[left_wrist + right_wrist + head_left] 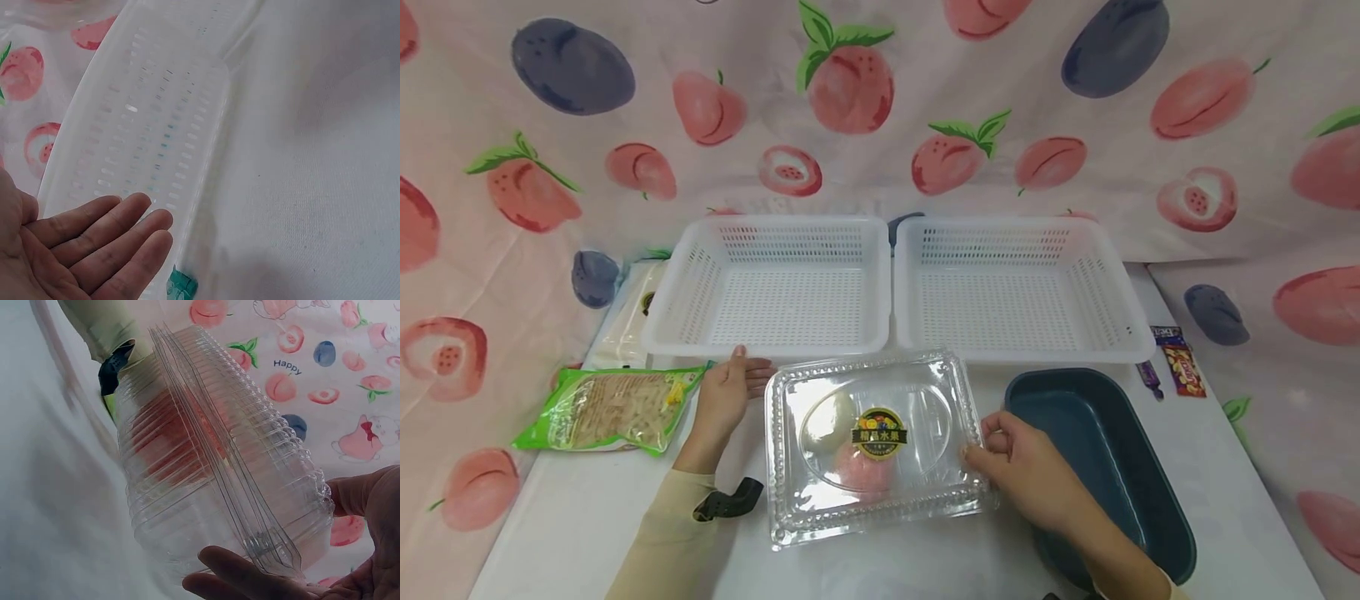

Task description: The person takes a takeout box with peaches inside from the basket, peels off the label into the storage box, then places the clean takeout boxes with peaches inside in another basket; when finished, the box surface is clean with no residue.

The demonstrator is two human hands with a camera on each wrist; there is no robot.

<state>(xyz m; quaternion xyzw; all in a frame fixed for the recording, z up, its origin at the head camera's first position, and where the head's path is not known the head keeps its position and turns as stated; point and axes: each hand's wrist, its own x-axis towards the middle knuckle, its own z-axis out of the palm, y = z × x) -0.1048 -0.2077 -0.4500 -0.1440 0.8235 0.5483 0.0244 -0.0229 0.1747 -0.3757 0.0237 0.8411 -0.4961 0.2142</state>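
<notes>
My right hand (1030,471) grips the right edge of a clear plastic clamshell box (925,479), which is tilted above the table. In the right wrist view the right hand (369,550) has its thumb on one side of the box (187,519) and fingers on the other. A round fruit label (880,433) sits on the lid; a pink and a pale green rounded shape show through it. My left hand (730,387), fingers extended, is left of the box, by the front rim of the left white basket (805,308). The left wrist view shows that left hand (94,256) holding nothing.
A second white basket (1015,308) stands beside the first. To the right lies a dark teal tub (1097,450), with small snack packets (1183,367) beyond it. At left are a green-edged food bag (617,408) and a pale bag (632,317). Fruit-patterned cloth (880,108) hangs behind.
</notes>
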